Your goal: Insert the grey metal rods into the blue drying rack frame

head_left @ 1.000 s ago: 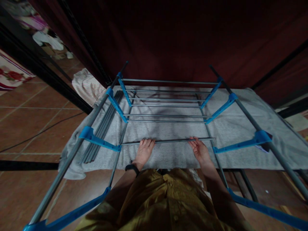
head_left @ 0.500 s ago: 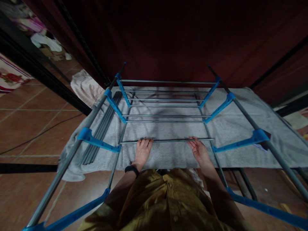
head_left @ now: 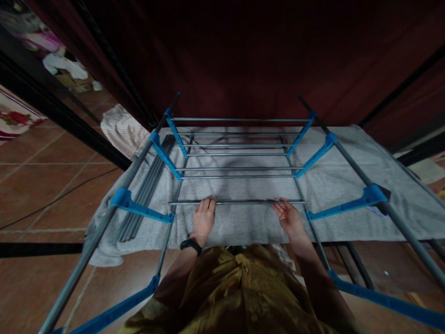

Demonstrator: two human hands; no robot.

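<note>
Grey tubular rod (head_left: pixel 243 202), perhaps metal, left hand (head_left: pixel 204 218) gripping it, right hand (head_left: pixel 289 219) pinching it, soft cloth (head_left: pixel 245 225) beneath

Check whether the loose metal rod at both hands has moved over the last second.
Yes, to the left. Against the lower left frame tube, the left end of the metal rod stopped close by earlier; now it sticks out past it.
</note>
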